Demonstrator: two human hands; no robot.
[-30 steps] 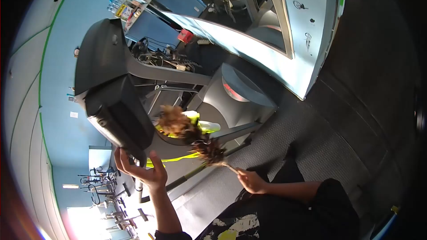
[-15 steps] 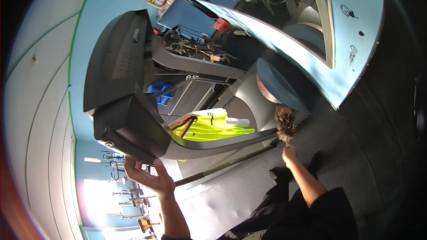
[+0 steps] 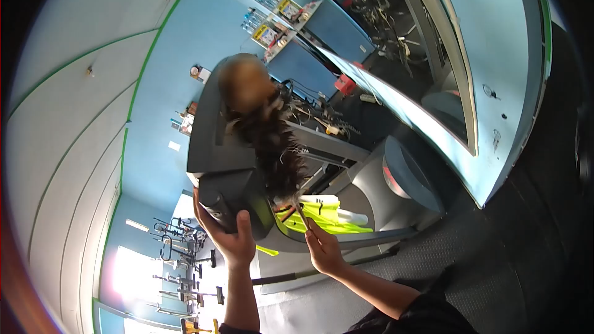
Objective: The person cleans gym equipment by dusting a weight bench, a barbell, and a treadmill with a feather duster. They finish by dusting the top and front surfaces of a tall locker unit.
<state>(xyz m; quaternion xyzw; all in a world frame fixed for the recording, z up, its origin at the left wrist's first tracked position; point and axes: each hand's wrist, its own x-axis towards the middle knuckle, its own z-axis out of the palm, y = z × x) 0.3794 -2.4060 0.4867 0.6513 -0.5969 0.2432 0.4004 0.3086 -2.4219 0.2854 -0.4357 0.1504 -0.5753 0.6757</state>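
In my right hand [image 3: 323,248] is the thin handle of a feather duster [image 3: 272,142]. Its dark brown feathers rise in front of the treadmill console [image 3: 210,117], and the blurred light-brown tip is close to the camera. Whether the feathers touch the console I cannot tell. My left hand [image 3: 232,238] lies against the console's lower end, fingers spread along its edge and thumb up, holding nothing. A yellow-green cloth [image 3: 322,215] with white parts hangs or lies beyond the treadmill's side rail.
A large mirror [image 3: 427,43] leans along the blue wall at the right. Behind the console are cables, a red box [image 3: 344,85] and a blue cabinet [image 3: 297,65] with bottles. Exercise equipment [image 3: 179,229] stands near the bright window at lower left.
My right hand has brought the duster up and left from beside the round treadmill base to the console. My left hand has shifted along the console's lower end. The camera view has also shifted.
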